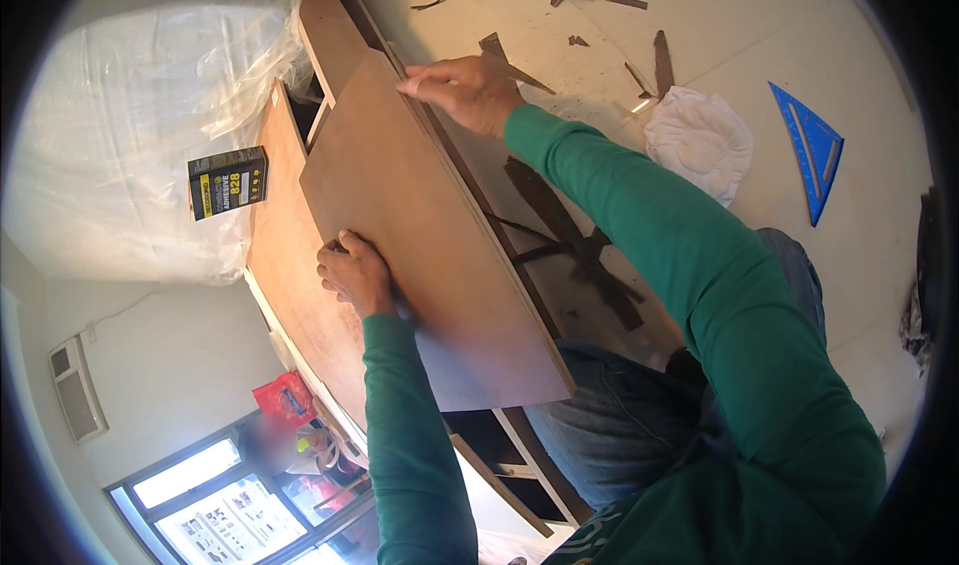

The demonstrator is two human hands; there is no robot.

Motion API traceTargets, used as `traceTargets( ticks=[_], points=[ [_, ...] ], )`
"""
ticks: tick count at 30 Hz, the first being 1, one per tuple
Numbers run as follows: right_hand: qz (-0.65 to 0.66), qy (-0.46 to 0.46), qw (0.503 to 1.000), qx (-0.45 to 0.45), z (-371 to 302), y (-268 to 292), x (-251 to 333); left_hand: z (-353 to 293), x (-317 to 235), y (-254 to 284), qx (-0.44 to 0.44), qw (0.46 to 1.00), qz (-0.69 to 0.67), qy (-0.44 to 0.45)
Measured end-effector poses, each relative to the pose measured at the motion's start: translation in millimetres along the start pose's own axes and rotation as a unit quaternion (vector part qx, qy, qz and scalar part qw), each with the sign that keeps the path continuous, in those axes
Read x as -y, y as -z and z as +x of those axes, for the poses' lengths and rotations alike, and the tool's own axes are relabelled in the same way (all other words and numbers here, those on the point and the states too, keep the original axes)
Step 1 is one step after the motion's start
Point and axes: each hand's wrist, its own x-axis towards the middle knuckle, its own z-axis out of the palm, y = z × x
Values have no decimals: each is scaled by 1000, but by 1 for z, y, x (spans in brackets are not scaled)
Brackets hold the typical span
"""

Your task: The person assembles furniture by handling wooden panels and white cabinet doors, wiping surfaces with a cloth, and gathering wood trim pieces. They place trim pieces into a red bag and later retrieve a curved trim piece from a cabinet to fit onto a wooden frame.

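A brown plywood panel (420,235) with angled corners lies tilted across a long wooden cabinet frame (335,15) in front of me. My left hand (357,273) is closed over the panel's left edge, its fingers curled and partly hidden. At the panel's far right edge, my right hand (468,90) has its fingers stretched out, fingertips at or just above the edge. Beneath the panel's left side lies another broad, lighter wooden surface (285,205). A black and yellow adhesive tin (228,182) stands on that side, beyond my left hand.
Clear plastic sheeting (150,95) covers something bulky at the far left. On the tiled floor to the right are a white cloth (699,140), a blue triangular square (811,150) and several dark wood scraps (662,63). A red bag (284,399) sits near the window.
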Motion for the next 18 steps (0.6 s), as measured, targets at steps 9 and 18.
traceTargets(
  ticks=[9,18],
  points=[
    [-66,32,997,-36,18,-59,6,1,1,0,1,1000,7,0],
    [-113,63,991,-31,-186,-94,11,3,1,-1,-11,1000,4,4]
  ],
)
